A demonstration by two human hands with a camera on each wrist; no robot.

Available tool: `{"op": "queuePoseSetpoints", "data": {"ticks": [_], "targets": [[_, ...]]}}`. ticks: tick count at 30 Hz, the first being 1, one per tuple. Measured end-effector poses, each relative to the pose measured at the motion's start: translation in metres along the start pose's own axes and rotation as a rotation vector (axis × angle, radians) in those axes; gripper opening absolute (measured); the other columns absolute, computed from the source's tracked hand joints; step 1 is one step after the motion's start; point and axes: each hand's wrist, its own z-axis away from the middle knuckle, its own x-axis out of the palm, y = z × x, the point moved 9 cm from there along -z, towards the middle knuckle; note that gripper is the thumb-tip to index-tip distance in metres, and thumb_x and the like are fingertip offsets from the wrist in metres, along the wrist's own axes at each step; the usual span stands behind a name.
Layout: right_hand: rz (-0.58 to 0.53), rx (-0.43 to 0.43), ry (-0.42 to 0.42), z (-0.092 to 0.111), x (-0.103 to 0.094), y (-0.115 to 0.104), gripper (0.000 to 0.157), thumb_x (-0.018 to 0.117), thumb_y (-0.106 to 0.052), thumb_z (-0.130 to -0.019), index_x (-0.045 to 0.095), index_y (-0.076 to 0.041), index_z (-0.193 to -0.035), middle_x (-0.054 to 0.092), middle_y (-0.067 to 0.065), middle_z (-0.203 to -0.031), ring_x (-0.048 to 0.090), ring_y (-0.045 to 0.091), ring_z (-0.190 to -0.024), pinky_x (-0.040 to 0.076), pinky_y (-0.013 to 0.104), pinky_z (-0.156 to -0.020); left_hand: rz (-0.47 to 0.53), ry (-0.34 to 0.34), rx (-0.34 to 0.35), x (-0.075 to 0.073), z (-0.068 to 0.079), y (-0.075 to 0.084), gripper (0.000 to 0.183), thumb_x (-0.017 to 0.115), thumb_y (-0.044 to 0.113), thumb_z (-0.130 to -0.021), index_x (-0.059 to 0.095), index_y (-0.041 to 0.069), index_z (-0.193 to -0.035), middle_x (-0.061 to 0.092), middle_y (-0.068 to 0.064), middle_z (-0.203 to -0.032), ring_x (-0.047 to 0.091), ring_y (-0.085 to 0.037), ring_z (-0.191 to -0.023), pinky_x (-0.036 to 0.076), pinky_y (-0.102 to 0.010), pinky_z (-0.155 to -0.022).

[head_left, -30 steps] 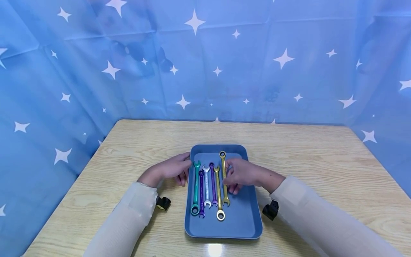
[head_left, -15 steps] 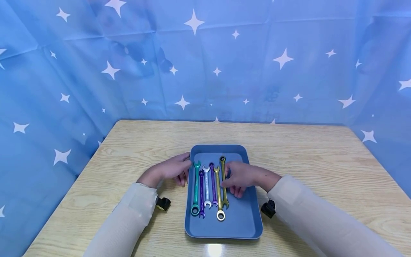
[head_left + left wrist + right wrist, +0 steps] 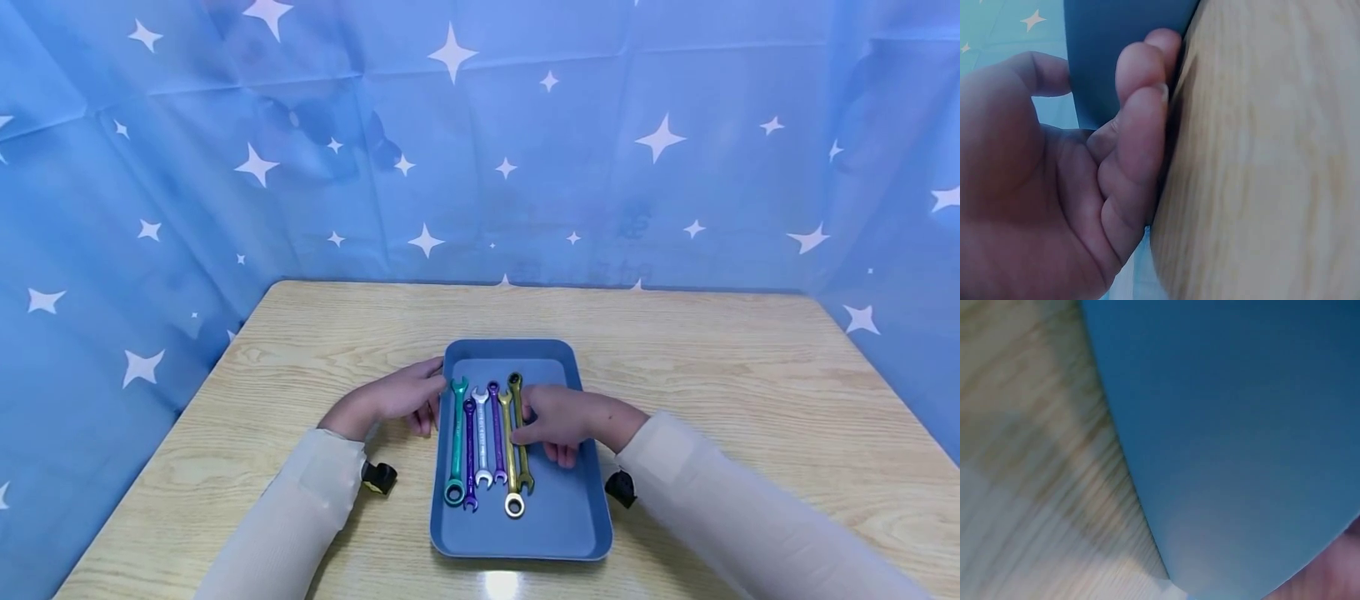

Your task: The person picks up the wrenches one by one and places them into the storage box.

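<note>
Inside a blue tray (image 3: 558, 546) lie several combination wrenches side by side. From the left they are a green wrench (image 3: 457, 442), a purple wrench (image 3: 470, 458), a silver wrench (image 3: 482, 437), another purple wrench (image 3: 497, 433) and a gold wrench (image 3: 509, 450). At the right end of the row, my right hand (image 3: 558, 417) pinches a second gold wrench (image 3: 524, 467), close beside the first; the hand partly covers its shaft. My left hand (image 3: 401, 394) holds the tray's left side, thumb at the rim and bent fingers (image 3: 1141, 137) against the outer wall.
The tray stands on a light wooden table (image 3: 337, 325). Behind it hangs a blue curtain (image 3: 487, 200) with white stars. In the right wrist view, the tray's outer wall (image 3: 1222, 437) fills most of the picture.
My right hand has moved left and slightly nearer, bringing the right-hand gold wrench up against its gold neighbour. The left hand and the tray have stayed in place.
</note>
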Motion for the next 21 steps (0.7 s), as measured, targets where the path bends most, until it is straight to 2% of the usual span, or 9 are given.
{"op": "queuePoseSetpoints", "data": {"ticks": [8,11,14,17,18,21], "targets": [[0.104,0.033,-0.013,0.0006,0.0017,-0.0045,0.027,0.065,-0.033,-0.097,0.050,-0.010,-0.097,0.061,0.006,-0.055,0.055,0.014,-0.038,0.050,0.028,-0.039,0.005,0.011,-0.008,-0.0014,0.0034,-0.0019,0.061,0.035,0.025,-0.100,0.021,0.025,-0.160,0.068,-0.014,-0.077,0.065,-0.022,-0.057,0.057,-0.035,-0.053],[0.159,0.054,-0.013,0.0007,0.0012,-0.0061,0.030,0.063,-0.035,-0.098,0.051,-0.009,-0.106,0.061,0.006,-0.055,0.054,0.014,-0.038,0.048,0.027,-0.037,0.005,0.014,-0.010,-0.0012,0.0031,-0.0012,0.061,0.034,0.025,-0.100,0.020,0.025,-0.160,0.069,-0.014,-0.077,0.065,-0.022,-0.057,0.057,-0.035,-0.054],[0.213,0.072,-0.003,0.0013,0.0007,-0.0071,0.047,0.061,-0.038,-0.098,0.049,-0.004,-0.127,0.060,0.005,-0.054,0.052,0.014,-0.037,0.045,0.025,-0.035,0.004,0.009,-0.008,-0.0005,0.0025,0.0002,0.061,0.034,0.025,-0.101,0.020,0.024,-0.160,0.069,-0.014,-0.077,0.065,-0.022,-0.057,0.058,-0.036,-0.055],[0.259,0.087,0.016,0.0024,0.0003,-0.0079,0.070,0.057,-0.043,-0.099,0.036,0.002,-0.147,0.057,0.004,-0.053,0.050,0.014,-0.037,0.043,0.025,-0.035,-0.001,0.003,-0.003,0.0000,0.0019,0.0018,0.061,0.034,0.024,-0.100,0.020,0.023,-0.160,0.069,-0.014,-0.077,0.065,-0.022,-0.057,0.058,-0.036,-0.055],[0.271,0.091,0.024,0.0029,0.0001,-0.0081,0.073,0.056,-0.044,-0.099,0.033,0.002,-0.150,0.057,0.004,-0.053,0.050,0.015,-0.037,0.043,0.025,-0.035,-0.002,0.002,-0.003,0.0000,0.0018,0.0022,0.062,0.034,0.025,-0.100,0.019,0.023,-0.160,0.069,-0.014,-0.077,0.065,-0.022,-0.057,0.058,-0.036,-0.055],[0.286,0.092,0.053,0.0038,-0.0013,-0.0088,0.071,0.054,-0.046,-0.100,0.035,0.001,-0.150,0.057,0.005,-0.054,0.051,0.015,-0.038,0.043,0.025,-0.035,-0.006,0.006,-0.002,-0.0004,0.0018,0.0029,0.062,0.034,0.025,-0.100,0.019,0.023,-0.160,0.069,-0.014,-0.077,0.065,-0.022,-0.056,0.058,-0.036,-0.054]]}}
